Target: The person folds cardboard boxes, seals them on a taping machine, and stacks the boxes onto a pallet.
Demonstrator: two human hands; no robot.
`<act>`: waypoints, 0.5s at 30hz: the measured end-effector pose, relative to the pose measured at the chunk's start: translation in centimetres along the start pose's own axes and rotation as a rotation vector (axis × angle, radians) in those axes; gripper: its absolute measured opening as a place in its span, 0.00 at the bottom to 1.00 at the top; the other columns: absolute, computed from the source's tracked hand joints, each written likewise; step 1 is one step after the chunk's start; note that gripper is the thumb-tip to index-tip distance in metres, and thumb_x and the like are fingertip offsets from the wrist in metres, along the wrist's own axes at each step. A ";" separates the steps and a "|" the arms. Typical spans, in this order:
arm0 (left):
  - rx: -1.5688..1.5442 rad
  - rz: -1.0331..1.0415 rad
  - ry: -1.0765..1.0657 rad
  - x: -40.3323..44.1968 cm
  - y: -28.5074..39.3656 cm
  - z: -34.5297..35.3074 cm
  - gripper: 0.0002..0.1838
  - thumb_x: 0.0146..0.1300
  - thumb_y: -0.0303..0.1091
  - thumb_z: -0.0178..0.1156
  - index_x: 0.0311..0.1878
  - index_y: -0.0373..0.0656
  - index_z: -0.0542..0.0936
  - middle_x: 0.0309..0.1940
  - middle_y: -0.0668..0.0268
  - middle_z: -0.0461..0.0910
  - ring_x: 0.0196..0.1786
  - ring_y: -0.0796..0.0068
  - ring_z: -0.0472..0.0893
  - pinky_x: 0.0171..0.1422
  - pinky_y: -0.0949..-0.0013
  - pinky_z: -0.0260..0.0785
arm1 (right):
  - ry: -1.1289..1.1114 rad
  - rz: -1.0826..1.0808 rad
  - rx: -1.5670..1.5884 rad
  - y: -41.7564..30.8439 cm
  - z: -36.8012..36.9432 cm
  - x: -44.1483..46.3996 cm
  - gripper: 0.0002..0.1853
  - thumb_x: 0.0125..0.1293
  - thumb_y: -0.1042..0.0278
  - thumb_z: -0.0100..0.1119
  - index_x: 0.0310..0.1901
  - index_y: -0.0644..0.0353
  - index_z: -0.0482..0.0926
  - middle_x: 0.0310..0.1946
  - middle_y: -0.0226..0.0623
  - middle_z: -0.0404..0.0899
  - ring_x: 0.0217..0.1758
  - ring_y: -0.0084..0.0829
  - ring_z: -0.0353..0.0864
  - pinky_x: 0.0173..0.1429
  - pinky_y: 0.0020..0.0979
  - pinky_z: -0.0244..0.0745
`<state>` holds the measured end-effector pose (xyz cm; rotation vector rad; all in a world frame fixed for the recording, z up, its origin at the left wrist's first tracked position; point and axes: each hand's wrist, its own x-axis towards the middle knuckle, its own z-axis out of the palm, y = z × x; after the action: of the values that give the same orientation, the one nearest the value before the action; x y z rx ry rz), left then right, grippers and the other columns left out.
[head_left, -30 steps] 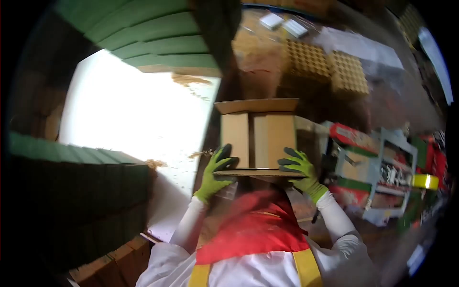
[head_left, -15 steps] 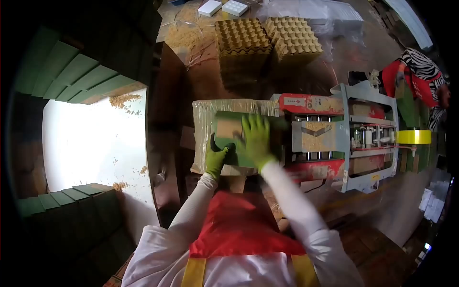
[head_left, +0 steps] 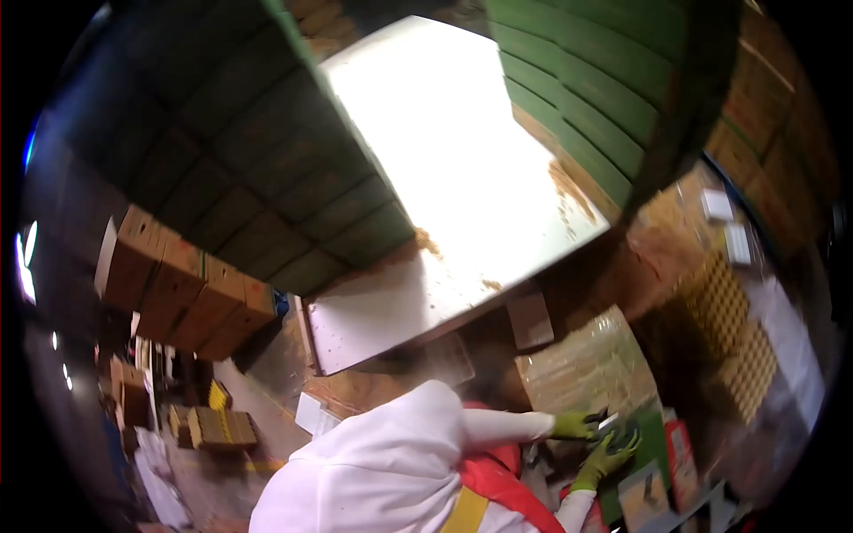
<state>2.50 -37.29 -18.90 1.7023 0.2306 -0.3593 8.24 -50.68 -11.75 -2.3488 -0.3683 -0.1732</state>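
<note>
At the lower right, my left hand (head_left: 577,425), in a yellow-green glove with dark fingertips, reaches over the near edge of a tape-covered cardboard surface (head_left: 591,364). A small pale patch shows by its fingertips; I cannot make out what it is, nor whether the fingers hold anything. Close beside it, my right hand (head_left: 607,459), gloved alike, has its fingers curved and apart. A green box (head_left: 653,440) lies just beyond the right hand, next to a red side rail (head_left: 681,462) of the taping machine. Whether the right fingers touch the box is unclear.
A bright white platform (head_left: 453,151) with sawdust-like crumbs stands ahead, between a dark stack of boxes (head_left: 267,169) and green stacked boxes (head_left: 586,80). Egg trays (head_left: 715,302) stand at right. Brown cartons (head_left: 187,284) and a yellow-brown stack (head_left: 222,428) are at left.
The view has swung left, bringing the white platform to the centre and my hands to the lower right. Both hands were on the green box; it now lies beyond them, beside the red rail.
</note>
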 end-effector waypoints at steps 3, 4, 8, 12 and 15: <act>-0.291 -0.045 0.279 -10.9 -1.4 -9.2 0.36 0.62 0.45 0.62 0.69 0.38 0.66 0.61 0.56 0.76 0.59 0.66 0.78 0.64 0.65 0.69 | -0.284 -0.019 0.380 -8.6 3.7 1.8 0.22 0.61 0.74 0.60 0.58 0.67 0.71 0.57 0.46 0.74 0.59 0.42 0.74 0.64 0.38 0.68; -0.266 -0.066 0.496 -15.5 -2.2 -12.4 0.32 0.62 0.39 0.62 0.67 0.37 0.67 0.58 0.59 0.78 0.56 0.69 0.79 0.61 0.67 0.71 | -0.318 0.001 0.566 -10.3 6.4 1.7 0.22 0.61 0.77 0.60 0.58 0.66 0.71 0.56 0.44 0.74 0.59 0.39 0.74 0.64 0.36 0.68; -0.426 -0.149 1.393 -37.1 -6.8 -23.5 0.17 0.64 0.40 0.56 0.53 0.43 0.76 0.38 0.64 0.81 0.35 0.75 0.79 0.35 0.71 0.71 | -0.655 -0.208 0.769 -19.5 14.3 2.9 0.28 0.50 0.79 0.66 0.55 0.63 0.72 0.53 0.42 0.73 0.57 0.40 0.73 0.62 0.35 0.69; -0.786 0.242 2.097 -58.2 -21.1 -33.0 0.14 0.69 0.45 0.53 0.50 0.49 0.77 0.38 0.69 0.81 0.28 0.77 0.75 0.25 0.74 0.63 | -0.818 -0.281 0.879 -34.3 17.2 5.1 0.19 0.62 0.75 0.62 0.55 0.66 0.73 0.46 0.41 0.79 0.48 0.31 0.80 0.53 0.30 0.75; -0.715 0.163 2.343 -63.8 -12.4 -38.4 0.22 0.70 0.50 0.53 0.61 0.51 0.75 0.50 0.68 0.80 0.39 0.72 0.78 0.35 0.69 0.67 | -0.942 -0.332 1.060 -44.4 21.6 6.7 0.17 0.66 0.75 0.59 0.55 0.67 0.72 0.46 0.36 0.79 0.49 0.24 0.78 0.54 0.26 0.75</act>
<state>-57.12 5.82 -1.95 0.5824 1.5753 1.7838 1.13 -3.79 3.47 -1.1631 -0.9959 0.8120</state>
